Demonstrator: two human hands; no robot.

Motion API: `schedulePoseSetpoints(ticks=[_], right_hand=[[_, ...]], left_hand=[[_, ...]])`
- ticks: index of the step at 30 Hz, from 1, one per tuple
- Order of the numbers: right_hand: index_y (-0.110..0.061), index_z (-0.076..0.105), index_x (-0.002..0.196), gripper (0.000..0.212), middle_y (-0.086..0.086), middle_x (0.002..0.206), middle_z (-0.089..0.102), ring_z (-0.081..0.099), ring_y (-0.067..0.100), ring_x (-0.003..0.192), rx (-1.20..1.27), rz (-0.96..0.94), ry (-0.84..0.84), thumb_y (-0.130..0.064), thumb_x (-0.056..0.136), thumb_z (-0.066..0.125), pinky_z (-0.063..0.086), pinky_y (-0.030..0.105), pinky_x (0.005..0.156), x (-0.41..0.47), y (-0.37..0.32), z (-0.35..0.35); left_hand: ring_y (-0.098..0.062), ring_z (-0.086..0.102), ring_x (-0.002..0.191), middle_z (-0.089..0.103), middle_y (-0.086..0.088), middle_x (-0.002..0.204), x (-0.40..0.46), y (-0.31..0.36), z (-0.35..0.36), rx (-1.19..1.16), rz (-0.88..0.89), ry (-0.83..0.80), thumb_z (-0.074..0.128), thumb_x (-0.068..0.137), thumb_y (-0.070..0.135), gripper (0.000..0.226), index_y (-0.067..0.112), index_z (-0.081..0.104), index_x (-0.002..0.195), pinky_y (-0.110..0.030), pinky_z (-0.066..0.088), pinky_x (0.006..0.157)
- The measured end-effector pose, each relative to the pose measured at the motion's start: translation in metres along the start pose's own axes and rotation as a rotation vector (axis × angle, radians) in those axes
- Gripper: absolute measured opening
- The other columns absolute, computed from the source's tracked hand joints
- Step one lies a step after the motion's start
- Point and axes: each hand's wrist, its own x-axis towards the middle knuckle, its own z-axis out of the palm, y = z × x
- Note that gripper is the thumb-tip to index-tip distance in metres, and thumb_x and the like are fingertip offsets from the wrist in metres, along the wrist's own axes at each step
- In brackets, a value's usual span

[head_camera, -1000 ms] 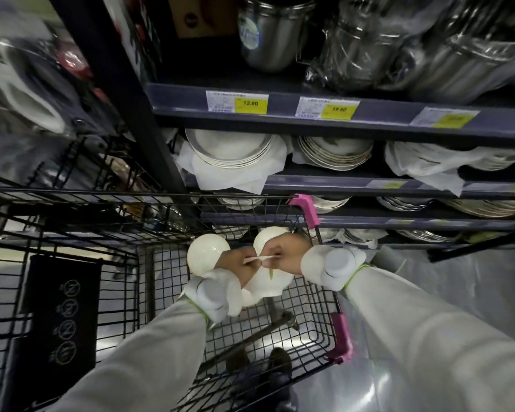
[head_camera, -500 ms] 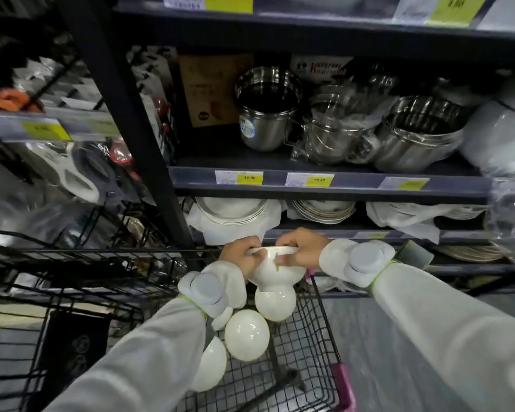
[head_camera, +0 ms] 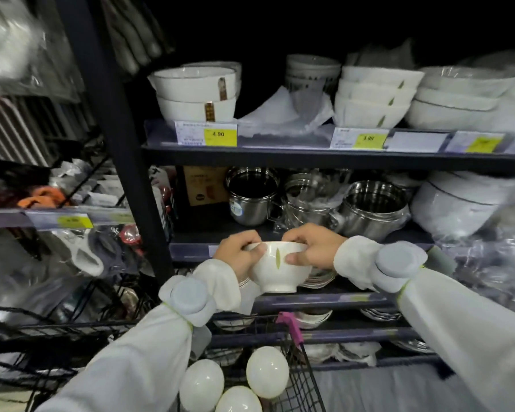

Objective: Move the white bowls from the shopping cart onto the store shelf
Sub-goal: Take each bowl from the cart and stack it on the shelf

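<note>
- White ceramic, marked with a green leaf, the held bowl [head_camera: 275, 267] sits upright between both hands, above the shopping cart [head_camera: 298, 346] and in front of the steel pots [head_camera: 372, 211].
- Left hand [head_camera: 238, 257] wraps the bowl's left rim, thumb over the edge; right hand [head_camera: 315, 251] clasps the right side, thumb pressed on the wall. Both are closed on this one bowl.
- Taking that bowl as the landmark: three more white bowls [head_camera: 266, 371] lie upturned in the cart below it, and a stack of matching leaf bowls [head_camera: 375, 98] stands on the shelf high above it and to the right, by the 3.80 price tag [head_camera: 359, 138].
- Judged step: the carry, with the bowl out of the cart and not yet set down.
- Next move likely calls for raising it well past the pot shelf toward the matching stack, keeping it level, then nesting it on top or resting it on the crumpled paper [head_camera: 286, 114] just left of that stack.
- Risk: knocking the shelf edge [head_camera: 280, 154] on the way up.
</note>
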Motion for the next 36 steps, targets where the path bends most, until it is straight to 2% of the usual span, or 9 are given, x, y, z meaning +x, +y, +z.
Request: schedulePoseSetpoints(ticks=[3,12,18,23,26,29,31,34,36], right_hand=[[-0.016,0.061,0.08,0.006,0.0,0.079,0.061,0.056,0.016,0.077,-0.046,-0.051,0.069,-0.01,0.081,0.061,0.045,0.028,0.071,-0.009,-0.011,-0.022],[-0.024,0.054,0.067,0.021,-0.013,0.066,0.052,0.05,0.0,0.063,-0.144,-0.187,0.219,-0.009,0.079,0.061,0.036,0.009,0.056,-0.028,-0.036,-0.09],[-0.029,0.054,0.071,0.024,-0.007,0.078,0.058,0.056,0.018,0.084,-0.154,-0.284,0.263,-0.008,0.08,0.062,0.044,0.032,0.077,-0.047,-0.049,-0.141],[-0.033,0.055,0.071,0.028,-0.015,0.074,0.056,0.055,0.009,0.076,-0.143,-0.389,0.328,-0.008,0.08,0.062,0.043,0.026,0.072,-0.061,-0.061,-0.176],[-0.035,0.058,0.066,0.023,-0.015,0.066,0.057,0.054,0.003,0.071,-0.099,-0.437,0.382,-0.017,0.079,0.062,0.043,0.022,0.07,-0.068,-0.066,-0.193],[-0.035,0.056,0.068,0.023,-0.015,0.066,0.056,0.052,0.001,0.068,-0.136,-0.497,0.48,-0.015,0.078,0.063,0.043,0.022,0.069,-0.068,-0.066,-0.204],[-0.031,0.056,0.073,0.025,-0.015,0.07,0.056,0.052,0.001,0.07,-0.159,-0.518,0.57,-0.008,0.079,0.063,0.042,0.02,0.071,-0.067,-0.063,-0.21],[-0.022,0.064,0.083,0.016,-0.015,0.072,0.056,0.052,-0.005,0.071,-0.169,-0.546,0.7,-0.007,0.078,0.065,0.038,0.008,0.068,-0.061,-0.059,-0.219],[-0.015,0.067,0.092,0.016,-0.009,0.077,0.059,0.053,0.004,0.076,-0.147,-0.54,0.768,-0.008,0.078,0.066,0.041,0.018,0.071,-0.054,-0.055,-0.225]], left_hand=[[-0.014,0.043,0.063,0.05,0.01,0.052,0.005,0.028,-0.003,-0.014,0.075,0.028,0.054,0.068,0.029,0.02,0.035,0.056,0.049,-0.027,0.037,0.066],[-0.013,0.048,0.069,0.053,0.007,0.067,0.027,0.099,-0.005,-0.031,0.267,0.034,0.055,0.074,0.03,0.02,0.032,0.055,0.054,-0.023,0.042,0.064],[-0.014,0.051,0.078,0.06,0.018,0.066,0.041,0.149,-0.008,-0.076,0.384,0.025,0.062,0.058,0.046,0.012,0.035,0.061,0.063,-0.03,0.043,0.075],[0.001,0.053,0.081,0.058,0.011,0.083,0.037,0.19,-0.009,-0.049,0.547,0.089,0.067,0.059,0.042,0.026,0.03,0.057,0.079,-0.005,0.042,0.072],[-0.004,0.05,0.107,0.052,0.003,0.112,0.039,0.204,-0.008,-0.002,0.608,0.178,0.066,0.055,0.047,0.045,0.043,0.049,0.096,-0.013,0.045,0.086],[0.01,0.034,0.121,0.029,0.007,0.137,0.045,0.211,0.0,-0.019,0.586,0.22,0.071,0.047,0.049,0.079,0.054,0.029,0.115,-0.03,0.04,0.105],[0.015,0.029,0.121,0.018,0.007,0.142,0.051,0.217,0.009,-0.062,0.555,0.25,0.072,0.043,0.047,0.104,0.048,0.017,0.13,-0.033,0.035,0.11],[0.0,0.022,0.133,0.011,0.001,0.151,0.061,0.223,0.018,-0.066,0.505,0.238,0.073,0.042,0.046,0.129,0.033,-0.004,0.145,-0.039,0.029,0.117],[-0.003,0.02,0.136,0.011,0.002,0.154,0.067,0.224,0.022,-0.086,0.488,0.199,0.076,0.045,0.041,0.133,0.033,-0.01,0.145,-0.041,0.027,0.118]])
